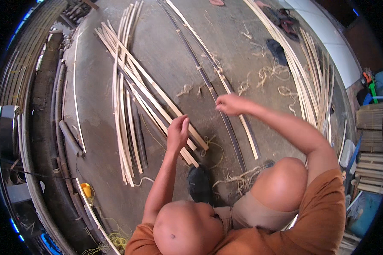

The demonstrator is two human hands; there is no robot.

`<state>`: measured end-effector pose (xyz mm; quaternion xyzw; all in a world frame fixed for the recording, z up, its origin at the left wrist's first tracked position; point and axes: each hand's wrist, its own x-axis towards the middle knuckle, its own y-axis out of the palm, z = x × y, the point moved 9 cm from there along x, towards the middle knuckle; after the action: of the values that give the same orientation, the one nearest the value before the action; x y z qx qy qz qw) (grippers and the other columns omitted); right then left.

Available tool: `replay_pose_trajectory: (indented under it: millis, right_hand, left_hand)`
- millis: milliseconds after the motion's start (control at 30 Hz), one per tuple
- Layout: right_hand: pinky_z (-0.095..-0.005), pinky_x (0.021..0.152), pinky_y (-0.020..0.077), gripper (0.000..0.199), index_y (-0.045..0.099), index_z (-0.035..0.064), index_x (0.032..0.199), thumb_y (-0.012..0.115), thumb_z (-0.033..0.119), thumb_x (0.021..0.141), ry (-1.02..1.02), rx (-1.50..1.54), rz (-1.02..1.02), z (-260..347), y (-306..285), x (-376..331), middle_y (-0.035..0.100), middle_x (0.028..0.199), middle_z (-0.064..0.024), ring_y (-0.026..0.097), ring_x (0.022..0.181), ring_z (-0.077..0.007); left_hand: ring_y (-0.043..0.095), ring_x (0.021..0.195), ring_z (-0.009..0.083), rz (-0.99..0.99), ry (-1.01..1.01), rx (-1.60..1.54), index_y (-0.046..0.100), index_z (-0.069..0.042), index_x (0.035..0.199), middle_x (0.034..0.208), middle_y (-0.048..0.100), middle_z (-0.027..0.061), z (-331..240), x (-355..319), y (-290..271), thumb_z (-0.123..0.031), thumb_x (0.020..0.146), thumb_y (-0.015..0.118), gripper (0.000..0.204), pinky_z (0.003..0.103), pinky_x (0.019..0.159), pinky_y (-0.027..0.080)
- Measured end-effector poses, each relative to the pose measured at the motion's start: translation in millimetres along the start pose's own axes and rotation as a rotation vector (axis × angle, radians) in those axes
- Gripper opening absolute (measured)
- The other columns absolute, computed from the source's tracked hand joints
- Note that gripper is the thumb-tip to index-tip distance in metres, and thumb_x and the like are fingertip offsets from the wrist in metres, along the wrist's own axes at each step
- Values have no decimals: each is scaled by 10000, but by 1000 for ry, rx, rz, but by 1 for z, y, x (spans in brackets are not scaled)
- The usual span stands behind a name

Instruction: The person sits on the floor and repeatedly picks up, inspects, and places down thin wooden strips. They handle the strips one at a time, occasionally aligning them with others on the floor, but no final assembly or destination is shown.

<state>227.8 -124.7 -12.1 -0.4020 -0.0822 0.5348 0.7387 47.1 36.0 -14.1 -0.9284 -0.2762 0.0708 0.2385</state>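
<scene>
I squat over a concrete floor strewn with split bamboo. My left hand (177,132) hovers above a crossed pile of pale bamboo strips (127,106), fingertips pinched together; anything between them is too thin to see. My right hand (230,104) reaches forward and closes on a long pale bamboo strip (249,138), which runs away from me beside two dark strips (200,70). My bare knees (281,182) and a black shoe (199,185) fill the lower part of the view.
A big bundle of long strips (304,80) curves along the right. Loose curls of fibre (270,72) litter the floor. Dark sandals (277,50) lie at the back, stacked woven pieces (370,140) at the right, and a yellow object (86,189) with cord at the lower left.
</scene>
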Motion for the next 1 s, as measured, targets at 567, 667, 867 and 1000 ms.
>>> replay_pose_trajectory:
  millis: [567, 667, 867, 1000]
  right_hand:
    - [-393, 685, 555, 233, 645, 0, 977, 610, 226, 932, 365, 567, 98, -125, 129, -169, 709, 844, -155, 696, 744, -261]
    - [-508, 788, 535, 382, 596, -16, 1055, 702, 301, 870, 250, 348, -60, -93, 139, -176, 681, 922, -280, 656, 874, -475]
    - [-505, 768, 531, 499, 404, -10, 1166, 705, 280, 895, 229, 500, -129, -56, 132, -179, 671, 883, -251, 688, 871, -419]
    - [-366, 674, 539, 400, 400, 3, 1176, 673, 159, 929, 280, 926, 7, -37, 137, -191, 684, 815, -126, 692, 748, -191]
  left_hand:
    - [706, 885, 390, 460, -213, 373, 627, 41, 1072, 915, 714, 237, 15, -33, 190, -460, 886, 699, 540, 456, 768, 543]
    - [689, 876, 405, 372, -200, 383, 578, 30, 1047, 925, 695, 241, 15, -34, 199, -440, 865, 716, 523, 457, 787, 536]
    - [612, 686, 163, 264, -429, -326, 507, -16, 1059, 801, 611, 75, 29, -54, 201, -217, 922, 681, 299, 313, 607, 532]
    - [588, 670, 126, 131, -465, -553, 472, -21, 1226, 897, 597, 70, 16, -34, 174, -231, 960, 671, 393, 287, 570, 523]
